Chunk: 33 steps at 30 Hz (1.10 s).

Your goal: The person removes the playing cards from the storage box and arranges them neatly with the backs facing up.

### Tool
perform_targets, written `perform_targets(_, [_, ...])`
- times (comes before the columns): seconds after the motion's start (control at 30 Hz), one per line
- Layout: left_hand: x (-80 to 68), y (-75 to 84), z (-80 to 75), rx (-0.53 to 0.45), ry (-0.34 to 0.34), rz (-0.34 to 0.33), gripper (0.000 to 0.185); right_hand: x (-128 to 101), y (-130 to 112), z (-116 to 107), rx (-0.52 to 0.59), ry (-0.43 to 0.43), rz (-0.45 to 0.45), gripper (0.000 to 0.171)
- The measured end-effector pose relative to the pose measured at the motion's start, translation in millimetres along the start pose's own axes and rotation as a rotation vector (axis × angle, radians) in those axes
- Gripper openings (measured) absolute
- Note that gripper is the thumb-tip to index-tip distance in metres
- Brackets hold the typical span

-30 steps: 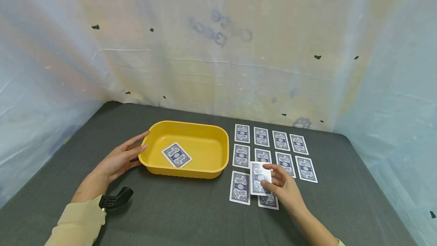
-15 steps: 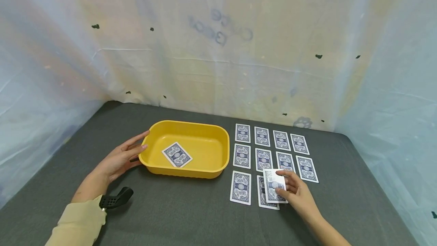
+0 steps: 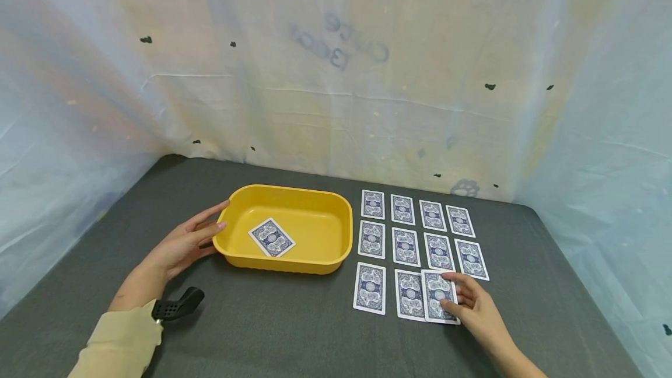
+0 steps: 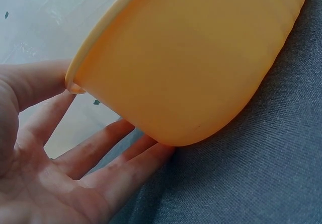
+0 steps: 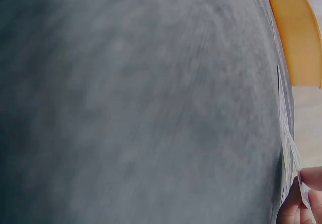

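Head view: the right hand (image 3: 475, 307) pinches a blue-backed playing card (image 3: 438, 296) flat on the grey cloth table (image 3: 262, 319), overlapping its neighbour. The left hand (image 3: 181, 247), fingers straight, touches the yellow plastic tub (image 3: 294, 261).

Left wrist view: open fingers (image 4: 126, 171) lie against the tub wall (image 4: 191, 68).

Right wrist view: fingertips (image 5: 307, 201) hold the card's edge (image 5: 292, 156).

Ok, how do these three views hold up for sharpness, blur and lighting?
Head view: evenly lit, soft shadows, sharp on the cards and yellow tub. Left wrist view: tub wall fills the frame, slightly soft. Right wrist view: grey table cloth smeared, cards seen only edge-on.
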<state>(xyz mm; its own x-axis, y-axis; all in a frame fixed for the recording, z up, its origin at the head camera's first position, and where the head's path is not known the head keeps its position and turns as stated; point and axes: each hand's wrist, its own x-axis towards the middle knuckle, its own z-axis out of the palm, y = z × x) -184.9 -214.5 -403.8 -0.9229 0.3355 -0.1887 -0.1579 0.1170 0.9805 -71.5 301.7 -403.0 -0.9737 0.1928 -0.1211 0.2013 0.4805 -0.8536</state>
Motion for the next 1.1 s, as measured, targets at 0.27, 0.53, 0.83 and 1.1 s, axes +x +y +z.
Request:
perform_targets(0.27, [-1.6,2.7,1.6,0.001,0.007,-0.012,0.067,-2,8,-11,-0.018,0.003,-0.036,0.051])
perform_targets(0.53, [-1.2,3.9,2.8,0.017,0.029,-0.024,0.068,0,13,-17,-0.179,0.005,-0.185,0.048])
perform_targets(0.83, [-1.0,5.0,3.9,0.013,0.026,-0.03,0.068,11,14,-33,-0.4,-0.182,-0.305,0.046])
perform_targets(1.1, [-1.8,4.0,3.4,0.013,0.032,-0.03,0.068,21,11,-42,-0.543,-0.268,-0.481,0.045])
